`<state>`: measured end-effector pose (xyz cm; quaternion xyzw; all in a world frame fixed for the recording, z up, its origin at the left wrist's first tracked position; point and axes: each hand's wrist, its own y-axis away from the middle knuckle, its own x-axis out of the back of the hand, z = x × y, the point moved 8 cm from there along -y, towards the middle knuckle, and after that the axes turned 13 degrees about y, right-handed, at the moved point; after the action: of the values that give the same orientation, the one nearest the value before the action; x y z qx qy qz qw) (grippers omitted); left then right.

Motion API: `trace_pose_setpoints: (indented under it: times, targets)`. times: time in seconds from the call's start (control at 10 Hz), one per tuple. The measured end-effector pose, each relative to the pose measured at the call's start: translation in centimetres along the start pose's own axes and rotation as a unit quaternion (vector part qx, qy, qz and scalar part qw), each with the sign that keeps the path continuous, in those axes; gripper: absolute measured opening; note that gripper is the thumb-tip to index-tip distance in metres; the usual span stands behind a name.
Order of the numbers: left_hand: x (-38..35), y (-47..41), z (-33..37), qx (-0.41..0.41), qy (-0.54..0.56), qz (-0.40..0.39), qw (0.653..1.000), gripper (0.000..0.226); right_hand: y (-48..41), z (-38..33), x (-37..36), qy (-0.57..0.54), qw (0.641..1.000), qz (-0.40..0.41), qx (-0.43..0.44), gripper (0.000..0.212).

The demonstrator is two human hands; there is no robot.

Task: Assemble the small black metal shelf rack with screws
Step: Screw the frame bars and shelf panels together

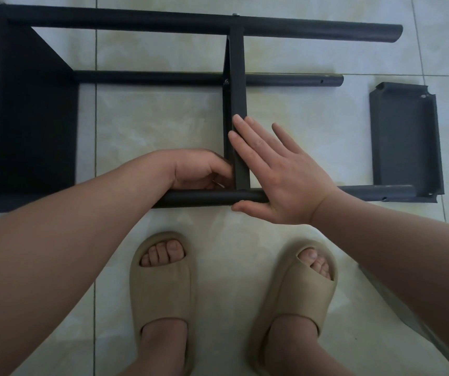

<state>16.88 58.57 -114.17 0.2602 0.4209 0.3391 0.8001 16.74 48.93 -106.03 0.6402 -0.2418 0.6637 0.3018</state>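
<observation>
**Black shelf rack lying on its side, both hands working at the middle shelf**

The partly built shelf rack (147, 76), matt black metal, is lying on its side on the pale tiled floor (150, 126), directly in front of the standing person. At far left, an end shelf (28, 118) is standing on edge and showing its dark, shallow inside. Three round poles (299, 27) are running rightward from it, with their right ends free and open. The left hand (201, 169) is reaching in over the nearest pole with its fingers curled against the left face of the middle shelf (238, 104). The fingertips are hidden, so whether they are pinching anything cannot be told. The middle shelf is appearing edge-on, spanning the poles, and a silver screw (226, 81) is showing where it meets the centre pole. The right hand (277, 172) is pressing flat on the shelf's right face, fingers straight and spread and gripping nothing, while the thumb is lying along the nearest pole. Two beige slippers (161, 280) are standing just below the hands. At far right, a loose shelf (405, 142) is lying flat with its rim up, touching the end of the nearest pole.
</observation>
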Motion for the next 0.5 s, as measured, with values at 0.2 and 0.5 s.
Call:
trace_pose_setpoints:
  times: [0.2,0.5]
  targets:
    - [0.68,0.15,0.29,-0.015,-0.050,0.048,0.997,0.044,-0.01,0.03,0.00,-0.002,1.000,-0.003,-0.001,0.101]
    - [0.66,-0.13,0.58,-0.036,-0.013,0.024,0.999,0.019,0.00,0.00,0.01,-0.009,1.000,0.000,-0.002,0.101]
